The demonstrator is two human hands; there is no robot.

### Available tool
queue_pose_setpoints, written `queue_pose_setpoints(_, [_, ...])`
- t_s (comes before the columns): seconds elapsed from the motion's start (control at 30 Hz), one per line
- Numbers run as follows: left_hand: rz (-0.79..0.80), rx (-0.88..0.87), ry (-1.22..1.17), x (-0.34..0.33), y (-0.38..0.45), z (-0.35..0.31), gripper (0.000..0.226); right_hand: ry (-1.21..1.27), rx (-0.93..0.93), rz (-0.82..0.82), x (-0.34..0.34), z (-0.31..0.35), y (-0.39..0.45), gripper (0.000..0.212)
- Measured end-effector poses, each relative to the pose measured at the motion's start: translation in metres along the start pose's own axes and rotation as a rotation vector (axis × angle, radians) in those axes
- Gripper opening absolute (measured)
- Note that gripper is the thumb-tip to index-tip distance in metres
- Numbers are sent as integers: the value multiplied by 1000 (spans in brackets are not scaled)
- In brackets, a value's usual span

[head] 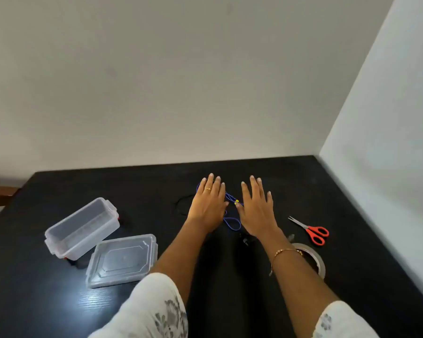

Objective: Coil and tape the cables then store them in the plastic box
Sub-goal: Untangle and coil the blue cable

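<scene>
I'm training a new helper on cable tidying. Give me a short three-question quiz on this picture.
1. True or false: the lid is on the plastic box.
2. Which lies nearer the right hand: A) scissors B) the plastic box?
3. What colour is the cable showing between the left hand and the right hand?

Key: 1. False, the lid lies beside the open box. 2. A. 3. Blue.
</scene>
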State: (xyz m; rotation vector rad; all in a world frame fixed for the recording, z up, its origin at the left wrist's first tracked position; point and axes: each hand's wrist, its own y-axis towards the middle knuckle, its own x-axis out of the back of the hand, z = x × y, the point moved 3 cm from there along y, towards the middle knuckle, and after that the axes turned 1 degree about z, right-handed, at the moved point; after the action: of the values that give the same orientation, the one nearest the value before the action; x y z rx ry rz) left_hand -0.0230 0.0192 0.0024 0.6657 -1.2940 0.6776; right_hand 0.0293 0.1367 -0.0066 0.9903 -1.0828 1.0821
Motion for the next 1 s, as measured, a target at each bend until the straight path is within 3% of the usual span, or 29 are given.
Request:
queue_pose_setpoints(0.2, [134,-72,-43,-56,7,-18,52,69,-144,149,-49,-15,1,61])
queue_pose_setpoints(0.4, [169,-67,-27,-87,16,-24,48,37,-205,202,-80,-26,4,64])
queue_pose_setpoints(0.5, [142,-88,-41,-94,16,-27,35,-24,-189,34,-79,-22,7,51])
queue_pose_setpoints(0.53, [115,-66,-68,-95,14,-28,31,-8,-198,-42,-77,-20,7,49])
queue_pose_setpoints(0.73, [-43,7,-175,-94,-5,-30,15,244,-296,-58,-80,-9,-13,35])
queue_pose_setpoints(0.9, [-509,-65,-315,-55,-21,-41,20,645,-424,-351,-53,3,-36,31])
queue_pose_setpoints(1.0, [-632,-97,-446,-31,-37,-50,22,775,-380,-458,-33,11,-44,31])
